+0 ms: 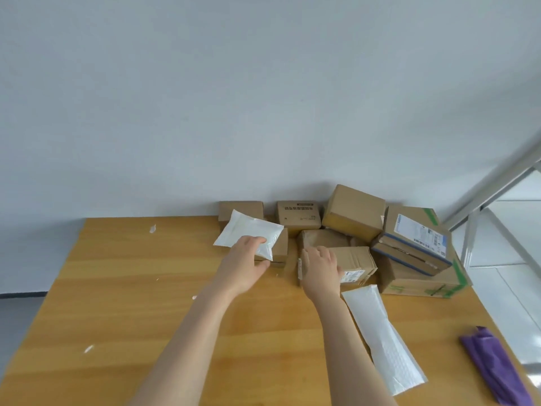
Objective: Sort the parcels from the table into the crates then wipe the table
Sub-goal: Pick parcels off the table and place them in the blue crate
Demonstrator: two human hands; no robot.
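Several cardboard parcels are piled at the far right of the wooden table [140, 288], against the wall. My left hand [244, 263] grips a white padded pouch [248, 234] that lies over a small brown box [280, 251]. My right hand [320, 266] rests on a crumpled brown box [355, 260] with a printed label; whether its fingers are closed around the box is not visible. A long white bubble mailer [380, 335] lies flat beside my right forearm. No crate is in view.
A folded purple cloth [494, 367] lies at the table's near right edge. A large box with green tape [421, 281] carries a blue-taped box [415, 238]. Small white scraps [152, 229] dot the left of the table. A metal frame [480, 206] stands at right.
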